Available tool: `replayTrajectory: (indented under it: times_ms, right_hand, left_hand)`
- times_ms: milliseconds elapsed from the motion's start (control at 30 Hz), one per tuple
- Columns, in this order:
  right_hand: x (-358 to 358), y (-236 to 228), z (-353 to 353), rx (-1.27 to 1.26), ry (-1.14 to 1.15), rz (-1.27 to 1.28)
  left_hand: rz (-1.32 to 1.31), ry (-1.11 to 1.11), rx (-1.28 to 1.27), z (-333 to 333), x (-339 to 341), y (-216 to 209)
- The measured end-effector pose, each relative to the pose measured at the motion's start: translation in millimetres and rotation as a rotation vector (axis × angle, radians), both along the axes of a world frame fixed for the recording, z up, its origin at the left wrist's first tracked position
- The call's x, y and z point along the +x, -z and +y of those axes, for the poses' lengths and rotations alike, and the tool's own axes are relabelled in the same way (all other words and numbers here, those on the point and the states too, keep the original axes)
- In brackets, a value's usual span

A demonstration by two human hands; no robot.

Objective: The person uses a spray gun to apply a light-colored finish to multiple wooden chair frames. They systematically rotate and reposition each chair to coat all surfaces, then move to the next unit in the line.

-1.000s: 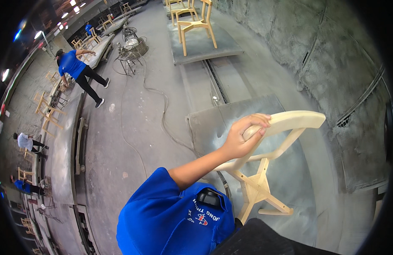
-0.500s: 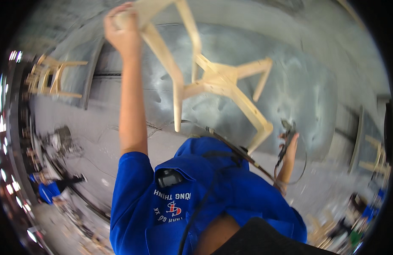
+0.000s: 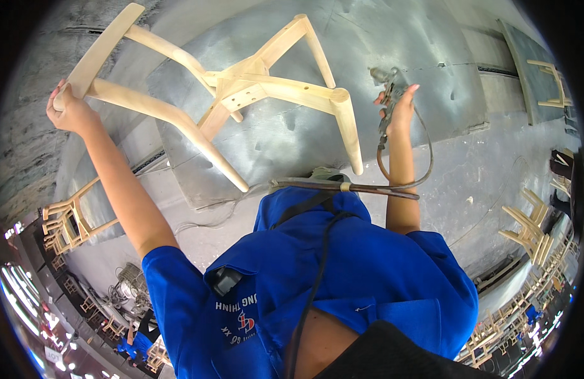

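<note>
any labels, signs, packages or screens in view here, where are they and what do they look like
Printed chest mark: on the blue shirt, lower middle of the picture; white lettering around a small red and white emblem.
Dark badge or pouch: on the shirt just above that mark; small, black, roughly rectangular.
No packages or screens that can be made out.

We had only one view, from a camera worn on the person's head. It looked straight down, very close to the blue shirt (image 3: 342, 278) that filled the lower middle of the frame. The wide lens bent every straight edge near the round dark rim. The wooden chair frame (image 3: 241, 95) sat near, in the upper left. The grey floor (image 3: 481, 170) stretched away at the right, and small chairs (image 3: 529, 230) lay far off at the right edge.
</note>
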State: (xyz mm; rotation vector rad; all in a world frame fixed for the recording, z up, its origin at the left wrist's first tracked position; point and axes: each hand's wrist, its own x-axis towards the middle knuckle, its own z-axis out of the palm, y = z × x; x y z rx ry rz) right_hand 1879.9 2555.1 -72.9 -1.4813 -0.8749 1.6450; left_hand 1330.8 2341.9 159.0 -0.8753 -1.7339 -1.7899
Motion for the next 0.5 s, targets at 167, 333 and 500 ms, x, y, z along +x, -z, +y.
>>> replayTrajectory:
  times_ms: [167,333,500]
  right_hand:
    - [43.2,58.8,-33.4,-0.104,0.067,-0.160]
    - [95.2,78.5,-78.7,-0.145,0.129,-0.293]
    - [110.9,40.4,-97.7,-0.098,0.191,-0.259]
  left_hand:
    - [0.063,0.028,-0.143,-6.6,-7.8,-3.7]
    - [0.064,0.068,-0.163,-2.5,-21.0,-2.5]
    - [0.190,-0.089,-0.185,-9.4,-45.4,9.5]
